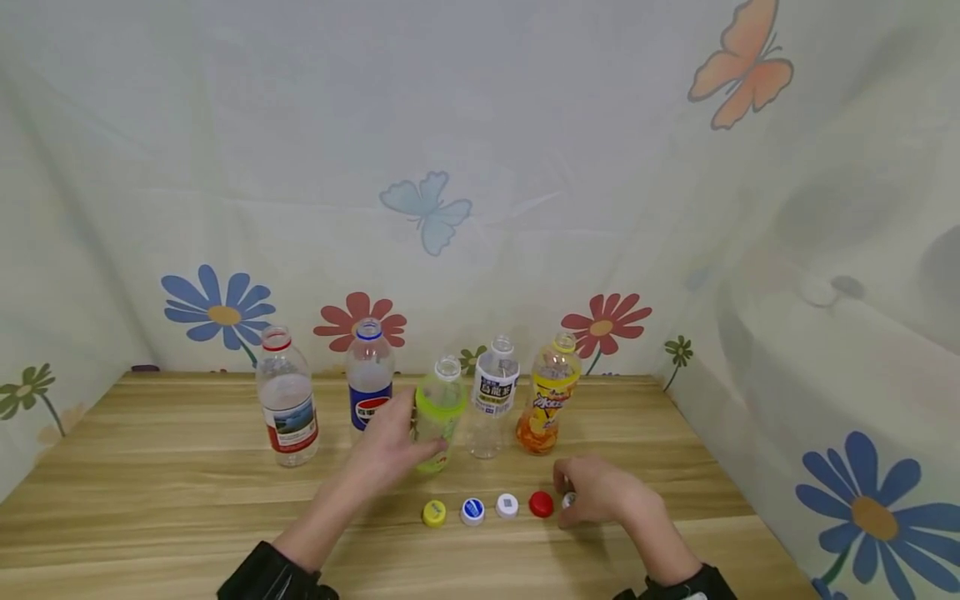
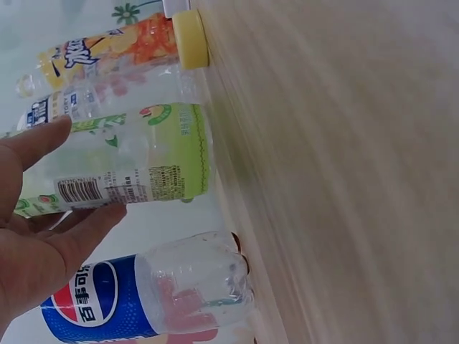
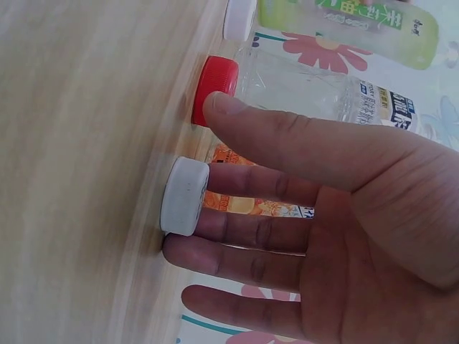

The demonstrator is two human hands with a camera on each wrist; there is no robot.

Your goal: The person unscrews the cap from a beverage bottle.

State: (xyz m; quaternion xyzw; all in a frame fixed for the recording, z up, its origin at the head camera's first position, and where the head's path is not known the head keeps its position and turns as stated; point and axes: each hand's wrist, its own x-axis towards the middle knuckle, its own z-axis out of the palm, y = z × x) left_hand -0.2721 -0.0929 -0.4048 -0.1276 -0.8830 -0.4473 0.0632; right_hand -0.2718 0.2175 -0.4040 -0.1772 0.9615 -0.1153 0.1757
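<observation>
My left hand point(image 1: 387, 437) holds a green-labelled clear bottle point(image 1: 444, 407) around its middle, with thumb and fingers on opposite sides. In the left wrist view, the bottle's green base point(image 2: 188, 150) shows beside the bare wood. Over at the right end of the cap row is my right hand point(image 1: 603, 490). Its fingertips are at a white cap point(image 3: 185, 197), while the thumb stays apart from that cap, near a red cap point(image 3: 216, 92). The fingers of this hand are fairly straight. All the bottles in the head view stand upright without caps.
A red-labelled bottle point(image 1: 288, 412) and a blue-labelled bottle point(image 1: 370, 379) stand left of the held one. To its right are an oolong tea bottle point(image 1: 495, 392) and an orange drink bottle point(image 1: 550, 400). Yellow point(image 1: 433, 513), blue-and-white point(image 1: 472, 511) and white caps point(image 1: 507, 506) lie in front.
</observation>
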